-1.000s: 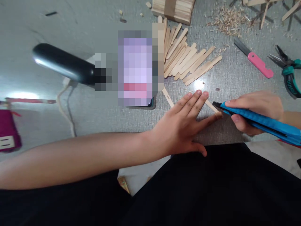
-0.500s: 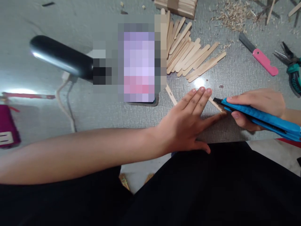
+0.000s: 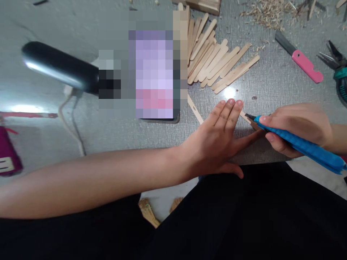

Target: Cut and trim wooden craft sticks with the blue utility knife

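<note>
My left hand [image 3: 223, 139] lies flat on the table with its fingers stretched out and its thumb at the table's near edge. Partly under its fingertips is a pale wooden craft stick [image 3: 246, 117], pinned against the surface. My right hand [image 3: 295, 126] is wrapped round a blue snap-off utility knife [image 3: 298, 142]. The knife's dark blade tip rests at the craft stick, just right of my left fingertips. Another light wooden strip with a small slot [image 3: 195, 109] pokes out on the left side of my left hand.
Behind my hands several craft sticks [image 3: 214, 61] are fanned out. Wood shavings [image 3: 271, 14], a pink-handled folding knife [image 3: 306, 65] and pliers [image 3: 340, 74] lie at the right. On the left are a blurred-out phone [image 3: 154, 72], a black rounded device [image 3: 62, 66] with a cable, and a purple case [image 3: 9, 151].
The knife's rear end has swung toward me as my right hand tilts it, its tip staying at the craft stick. My left hand keeps its place. The whole view has shifted slightly.
</note>
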Demonstrator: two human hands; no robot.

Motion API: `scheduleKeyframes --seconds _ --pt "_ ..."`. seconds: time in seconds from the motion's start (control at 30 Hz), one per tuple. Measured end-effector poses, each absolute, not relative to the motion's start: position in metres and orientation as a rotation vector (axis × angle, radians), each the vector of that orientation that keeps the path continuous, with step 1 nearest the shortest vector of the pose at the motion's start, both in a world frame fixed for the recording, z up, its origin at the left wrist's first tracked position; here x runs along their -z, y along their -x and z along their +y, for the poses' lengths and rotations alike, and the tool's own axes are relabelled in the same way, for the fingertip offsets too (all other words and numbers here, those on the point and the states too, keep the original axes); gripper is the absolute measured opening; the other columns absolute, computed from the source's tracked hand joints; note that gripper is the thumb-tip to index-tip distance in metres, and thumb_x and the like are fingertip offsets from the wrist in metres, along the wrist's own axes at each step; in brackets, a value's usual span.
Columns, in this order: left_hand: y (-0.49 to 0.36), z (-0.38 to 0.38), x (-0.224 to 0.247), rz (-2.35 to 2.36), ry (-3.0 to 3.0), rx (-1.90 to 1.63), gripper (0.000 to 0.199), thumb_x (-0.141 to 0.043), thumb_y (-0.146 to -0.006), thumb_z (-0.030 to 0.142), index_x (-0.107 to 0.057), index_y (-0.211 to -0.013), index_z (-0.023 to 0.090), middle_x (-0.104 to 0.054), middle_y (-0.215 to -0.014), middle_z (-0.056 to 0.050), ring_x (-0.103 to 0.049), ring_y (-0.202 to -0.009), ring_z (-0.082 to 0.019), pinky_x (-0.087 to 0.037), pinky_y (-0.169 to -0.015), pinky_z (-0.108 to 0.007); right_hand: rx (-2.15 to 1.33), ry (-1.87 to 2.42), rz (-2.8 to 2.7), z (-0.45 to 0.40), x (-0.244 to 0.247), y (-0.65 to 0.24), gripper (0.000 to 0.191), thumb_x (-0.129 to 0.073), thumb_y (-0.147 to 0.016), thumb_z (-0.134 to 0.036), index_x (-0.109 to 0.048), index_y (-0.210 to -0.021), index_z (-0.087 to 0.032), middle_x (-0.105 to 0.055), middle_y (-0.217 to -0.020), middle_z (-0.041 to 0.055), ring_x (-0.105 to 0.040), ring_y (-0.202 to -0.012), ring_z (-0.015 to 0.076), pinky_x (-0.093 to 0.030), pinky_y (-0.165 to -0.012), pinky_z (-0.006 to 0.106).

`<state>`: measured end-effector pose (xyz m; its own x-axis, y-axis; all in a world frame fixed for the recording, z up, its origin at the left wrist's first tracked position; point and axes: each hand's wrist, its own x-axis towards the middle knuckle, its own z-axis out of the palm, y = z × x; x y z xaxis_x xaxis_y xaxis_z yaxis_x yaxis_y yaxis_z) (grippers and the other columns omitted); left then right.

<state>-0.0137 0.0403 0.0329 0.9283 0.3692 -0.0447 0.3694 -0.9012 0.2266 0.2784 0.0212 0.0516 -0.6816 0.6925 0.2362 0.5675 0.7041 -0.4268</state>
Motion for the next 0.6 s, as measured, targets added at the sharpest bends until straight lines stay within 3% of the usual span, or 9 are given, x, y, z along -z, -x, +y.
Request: scheduleKeyframes --seconds 0.4,0.6 --pt "0.015 0.042 -0.038 0.535 -2.858 0.024 0.139 -0.078 -0.079 0.099 -0.029 -0.186 0.026 -0.032 -0.188 -0.031 -0.036 -0.171 -0.062 -0.041 -0.135 -0.076 -0.435 0.909 -2.508 0.023 -0.062 -0.277 0.035 -0.063 -0.105 -0.021 -0.065 -0.139 -0.029 -0.085 -0.092 0.0015 -0.081 -0.072 0.0233 -0.065 -0.064 0.036" --pt "0.015 0.041 -0.040 0.536 -2.857 0.036 0.142 -0.081 -0.076 0.099 -0.030 -0.186 0.025 -0.032 -0.186 -0.034 -0.036 -0.170 -0.063 -0.041 -0.134 -0.076 -0.418 0.871 -2.526 0.023 -0.064 -0.278 0.033 -0.062 -0.105 -0.019 -0.064 -0.137 -0.027 -0.083 -0.086 0.0001 -0.077 -0.066 0.0210 -0.062 -0.061 0.034"
